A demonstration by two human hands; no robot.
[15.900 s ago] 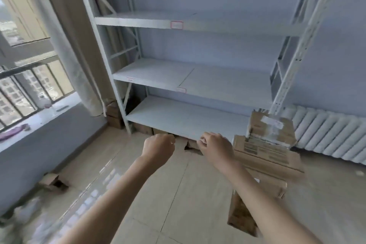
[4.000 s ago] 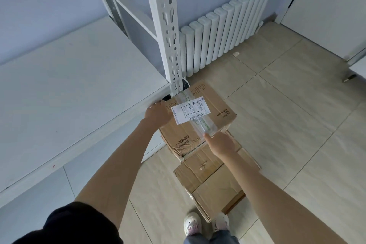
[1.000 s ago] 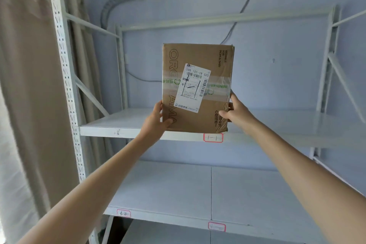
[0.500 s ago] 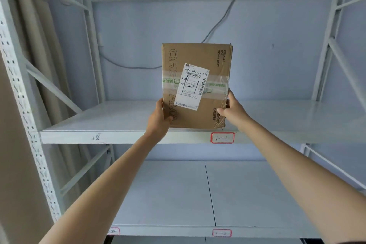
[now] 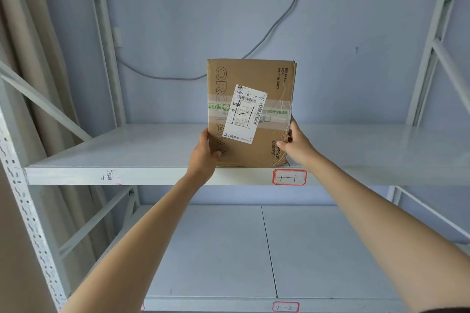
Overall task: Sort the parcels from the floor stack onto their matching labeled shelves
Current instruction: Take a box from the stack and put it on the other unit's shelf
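- Now the box (image 5: 250, 112) stands lower than half a second ago, upright near the front edge of the upper shelf (image 5: 127, 152), just left of the label (image 5: 289, 177).
- Left hand (image 5: 204, 156) and right hand (image 5: 295, 145) grip its lower sides, fingers curled around the edges.

Small parcel-sorting room set up in an ordinary indoor space. White slotted-steel shelving rack (image 5: 33, 213) with bare boards; hand-written tags in red frames on the shelf edges, "1-1" (image 5: 289, 177) and "1-2" (image 5: 285, 307). Pale blue painted wall (image 5: 343, 46) with a loose cable (image 5: 274, 25). Beige curtain (image 5: 23, 40) at left. Cardboard parcel (image 5: 250, 79) bearing a courier label (image 5: 246, 114).
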